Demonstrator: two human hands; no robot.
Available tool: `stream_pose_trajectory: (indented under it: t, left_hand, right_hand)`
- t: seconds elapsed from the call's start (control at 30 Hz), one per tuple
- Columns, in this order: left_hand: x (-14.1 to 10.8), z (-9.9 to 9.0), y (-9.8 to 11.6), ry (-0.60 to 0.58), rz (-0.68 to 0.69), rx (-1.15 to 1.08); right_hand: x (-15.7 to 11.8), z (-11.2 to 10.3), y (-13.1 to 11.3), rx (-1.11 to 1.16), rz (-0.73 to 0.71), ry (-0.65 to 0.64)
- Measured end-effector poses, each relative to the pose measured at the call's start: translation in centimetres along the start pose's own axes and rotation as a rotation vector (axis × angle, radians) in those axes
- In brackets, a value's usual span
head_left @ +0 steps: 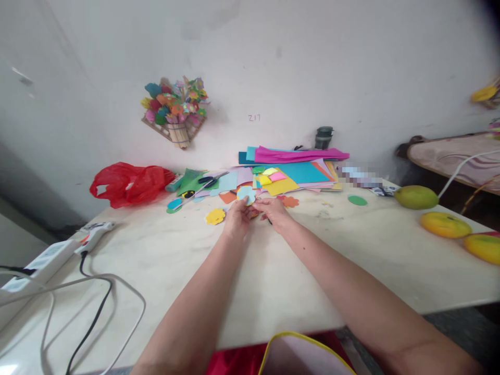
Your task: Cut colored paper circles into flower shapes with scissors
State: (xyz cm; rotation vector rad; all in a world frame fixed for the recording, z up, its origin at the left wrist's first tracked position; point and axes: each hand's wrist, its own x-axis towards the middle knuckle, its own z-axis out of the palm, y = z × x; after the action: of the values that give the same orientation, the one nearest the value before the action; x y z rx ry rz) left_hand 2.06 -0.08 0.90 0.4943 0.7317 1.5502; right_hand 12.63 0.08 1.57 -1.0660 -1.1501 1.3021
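Note:
My left hand (pixel 239 214) grips a light blue paper flower (pixel 246 195) by its lower edge, thumb on top. Close against it is my right hand (pixel 275 213), fingers bent together at the flower's right side; a small dark item shows under them, too little of it visible to name. On the table just left of my hands lies a yellow paper flower (pixel 215 216). An orange paper flower (pixel 290 201) rests beyond my right hand. Black-handled scissors (pixel 209 180) lie on the coloured sheets behind.
Stacked coloured paper (pixel 312 177) lines the wall, beside a red plastic bag (pixel 130 183). A white power strip (pixel 42 263) with loose cables fills the left edge. Several mangoes (pixel 416 197) sit at the right. A flower decoration (pixel 177 109) hangs on the wall.

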Motion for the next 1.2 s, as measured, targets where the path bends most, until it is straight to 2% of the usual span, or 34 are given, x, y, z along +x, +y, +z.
stream_pose_trajectory:
  t: [0.33, 0.57, 0.83, 0.93, 1.1, 1.2]
  left_hand:
    - [0.2, -0.3, -0.2, -0.040, 0.004, 0.049]
    - [0.4, -0.4, -0.4, -0.049, 0.038, 0.061]
    - [0.5, -0.7, -0.4, -0.047, 0.038, 0.091]
    - [0.5, -0.6, -0.4, -0.043, 0.033, 0.103]
    - [0.4, -0.3, -0.2, 0.026, 0.029, 0.073]
    - [0.3, -0.3, 0.1, 0.091, 0.030, 0.065]
  right_hand:
    - [0.0, 0.1, -0.1, 0.037, 0.029, -0.010]
    - [-0.2, 0.3, 0.2, 0.066, 0.016, 0.030]
    - [-0.5, 0.5, 0.2, -0.007, -0.007, 0.053]
    - [-0.1, 0.4, 0.3, -0.193, -0.053, 0.036]
    - [0.0, -0.5, -0.2, -0.851, -0.325, 0.106]
    - [-0.3, -1.4, -1.4, -1.177, -0.360, 0.119]
